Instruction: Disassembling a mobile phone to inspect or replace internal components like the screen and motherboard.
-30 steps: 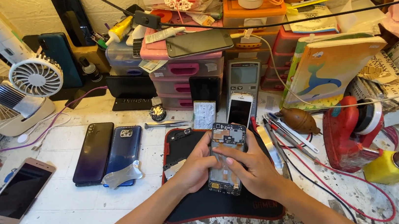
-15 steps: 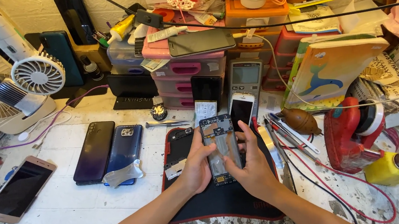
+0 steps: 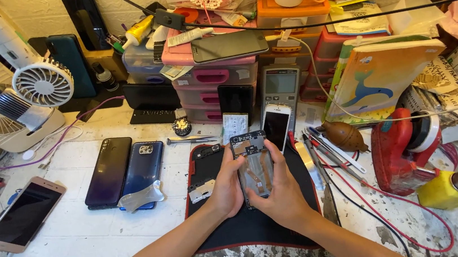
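Note:
An opened phone with its back off, showing the inner frame and a flex cable, is held upright over a black work mat. My left hand grips its left edge and my right hand grips its right edge, thumbs resting on the inner face. A small loose metal part lies on the mat just left of my left hand.
Two dark phones lie left of the mat, a gold phone further left. A white phone leans behind the mat. Tweezers and tools lie right, beside a red stand. Small fans and stacked drawers stand behind.
Both hands have lifted the opened phone and turned it more upright, away from me. Its upper end now reaches the mat's far edge.

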